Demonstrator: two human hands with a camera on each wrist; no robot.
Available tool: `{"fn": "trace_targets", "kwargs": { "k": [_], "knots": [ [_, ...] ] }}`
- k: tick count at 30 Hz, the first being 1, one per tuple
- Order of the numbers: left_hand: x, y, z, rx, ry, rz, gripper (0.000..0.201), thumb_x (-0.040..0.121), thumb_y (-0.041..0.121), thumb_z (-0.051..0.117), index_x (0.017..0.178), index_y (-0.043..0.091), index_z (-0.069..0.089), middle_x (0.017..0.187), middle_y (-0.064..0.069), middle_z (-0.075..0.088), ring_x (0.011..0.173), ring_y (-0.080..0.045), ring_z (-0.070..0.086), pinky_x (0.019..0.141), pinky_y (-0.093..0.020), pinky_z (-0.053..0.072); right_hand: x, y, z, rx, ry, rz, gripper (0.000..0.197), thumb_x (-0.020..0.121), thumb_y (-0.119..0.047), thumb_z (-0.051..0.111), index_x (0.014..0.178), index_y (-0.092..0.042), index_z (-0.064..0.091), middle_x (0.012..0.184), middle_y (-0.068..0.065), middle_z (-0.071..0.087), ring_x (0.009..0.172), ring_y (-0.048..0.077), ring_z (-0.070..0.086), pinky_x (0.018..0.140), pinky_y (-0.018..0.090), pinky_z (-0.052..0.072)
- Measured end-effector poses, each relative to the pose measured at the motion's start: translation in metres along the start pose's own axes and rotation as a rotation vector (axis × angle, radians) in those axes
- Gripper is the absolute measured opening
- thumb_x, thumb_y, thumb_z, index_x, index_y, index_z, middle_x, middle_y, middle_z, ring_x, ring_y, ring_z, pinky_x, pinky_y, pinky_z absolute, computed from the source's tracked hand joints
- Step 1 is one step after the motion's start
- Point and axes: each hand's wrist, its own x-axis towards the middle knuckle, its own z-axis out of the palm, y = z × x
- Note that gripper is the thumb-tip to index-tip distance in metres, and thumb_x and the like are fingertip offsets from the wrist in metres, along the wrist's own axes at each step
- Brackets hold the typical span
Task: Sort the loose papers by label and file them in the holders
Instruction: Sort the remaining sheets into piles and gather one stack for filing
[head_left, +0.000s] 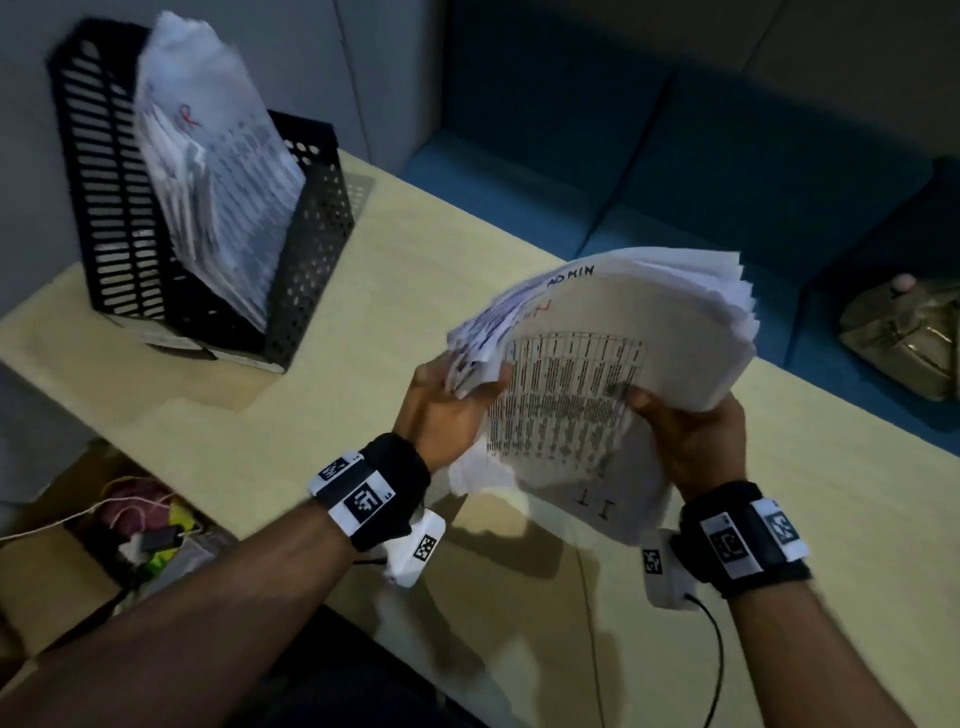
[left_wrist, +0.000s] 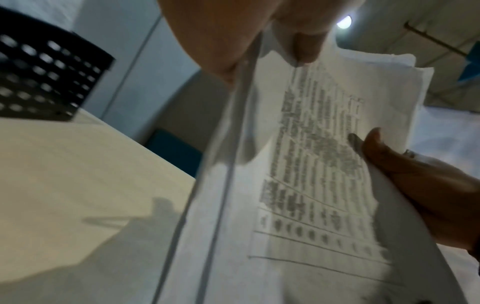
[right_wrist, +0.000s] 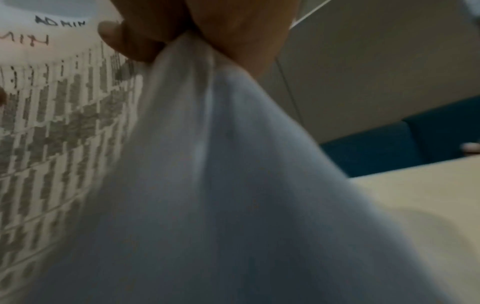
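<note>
Both hands hold a thick stack of loose printed papers (head_left: 613, 374) above the pale table. My left hand (head_left: 452, 395) grips the stack's left edge, its thumb on the fanned sheets. My right hand (head_left: 685, 415) pinches the right side, thumb on the top sheet's printed table. The top sheet reads "IT" near its lower edge; sheets behind show "ADMIN". The same stack (left_wrist: 311, 164) fills the left wrist view, and in the right wrist view the papers (right_wrist: 182, 185) bend under the thumb. Black file holders (head_left: 208, 218) stand at the far left, one filled with papers (head_left: 218, 171) marked with a red letter.
The pale wooden table (head_left: 322, 426) has bare surface between the holders and my hands. A blue sofa (head_left: 675, 156) runs behind it, with an olive bag (head_left: 909, 338) at the right. An open cardboard box with cables and clutter (head_left: 130, 530) sits below the table's left edge.
</note>
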Motion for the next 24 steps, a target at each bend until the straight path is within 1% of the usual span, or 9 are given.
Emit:
{"fn": "trace_targets", "kwargs": {
  "k": [3,6,8,11,15,18,21,22,24],
  "knots": [
    [-0.007,0.025,-0.046,0.167,-0.042,0.103,0.020,0.073,0.014,0.077,0.083,0.032,0.075,0.071,0.037,0.065,0.072,0.016,0.062,0.077,-0.011,0.052,0.013,-0.038,0.030,0.051,-0.149,-0.073,0.058,0.044,-0.068,0.079,0.088,-0.032,0.069,0.082,-0.027,0.070,0.083,-0.012,0.063,0.067,0.009,0.051],
    [-0.020,0.047,-0.091,0.368,-0.067,0.173,0.019,0.077,0.025,0.075,0.095,0.032,0.073,0.087,0.026,0.072,0.087,0.004,0.067,0.091,-0.027,0.052,0.023,-0.075,0.074,0.112,-0.285,-0.162,0.040,0.050,-0.059,0.081,0.087,-0.046,0.070,0.095,-0.026,0.071,0.096,-0.004,0.064,0.075,0.013,0.053],
    [-0.026,0.062,-0.119,0.402,0.001,0.226,0.015,0.085,0.024,0.070,0.090,0.037,0.073,0.088,0.022,0.073,0.089,0.003,0.067,0.085,-0.020,0.051,0.028,-0.094,0.111,0.118,-0.368,-0.218,0.039,0.055,-0.054,0.082,0.091,-0.045,0.069,0.099,-0.023,0.071,0.099,0.000,0.064,0.078,0.017,0.054],
    [-0.032,0.085,-0.160,0.331,0.224,0.344,0.044,0.089,-0.005,0.059,0.070,0.032,0.074,0.068,0.022,0.070,0.070,0.007,0.064,0.069,-0.010,0.049,0.026,-0.119,0.171,0.117,-0.464,-0.307,0.041,0.060,-0.043,0.084,0.095,-0.040,0.064,0.092,-0.032,0.068,0.092,-0.013,0.062,0.072,0.008,0.050],
    [-0.049,0.121,-0.205,0.320,0.440,0.447,0.079,0.087,-0.005,0.061,0.061,0.069,0.059,0.058,0.037,0.060,0.063,0.019,0.059,0.064,-0.002,0.046,0.015,-0.147,0.241,0.160,-0.560,-0.348,0.044,0.066,-0.050,0.070,0.103,-0.030,0.059,0.095,-0.019,0.068,0.088,-0.007,0.064,0.067,0.011,0.051],
    [-0.053,0.146,-0.252,0.169,0.570,0.674,0.042,0.075,0.002,0.070,0.063,0.042,0.073,0.062,0.025,0.066,0.065,0.009,0.063,0.067,-0.008,0.049,0.007,-0.161,0.283,0.171,-0.695,-0.379,0.035,0.079,-0.037,0.069,0.109,-0.031,0.053,0.105,-0.007,0.067,0.092,0.005,0.066,0.070,0.018,0.053],
    [-0.058,0.179,-0.284,0.177,0.820,0.795,0.016,0.089,0.000,0.064,0.097,0.013,0.068,0.080,0.031,0.069,0.083,0.012,0.063,0.078,-0.009,0.048,0.006,-0.165,0.314,0.102,-0.763,-0.388,0.041,0.087,-0.024,0.068,0.123,-0.025,0.048,0.114,0.001,0.064,0.100,0.009,0.066,0.077,0.023,0.055],
    [-0.058,0.189,-0.292,0.223,0.879,0.842,0.016,0.092,0.008,0.062,0.107,0.004,0.064,0.080,0.037,0.066,0.083,0.016,0.061,0.078,-0.007,0.047,0.007,-0.164,0.322,0.056,-0.742,-0.400,0.042,0.088,-0.021,0.067,0.126,-0.023,0.048,0.112,-0.002,0.065,0.099,0.007,0.066,0.078,0.022,0.054],
    [-0.057,0.209,-0.301,0.240,0.961,0.866,0.052,0.087,0.033,0.061,0.111,-0.012,0.060,0.061,0.036,0.060,0.064,0.019,0.057,0.065,-0.003,0.045,0.008,-0.164,0.335,0.009,-0.650,-0.412,0.040,0.089,-0.016,0.065,0.125,-0.021,0.050,0.105,-0.008,0.066,0.094,0.002,0.065,0.079,0.019,0.053]
  ]
}}
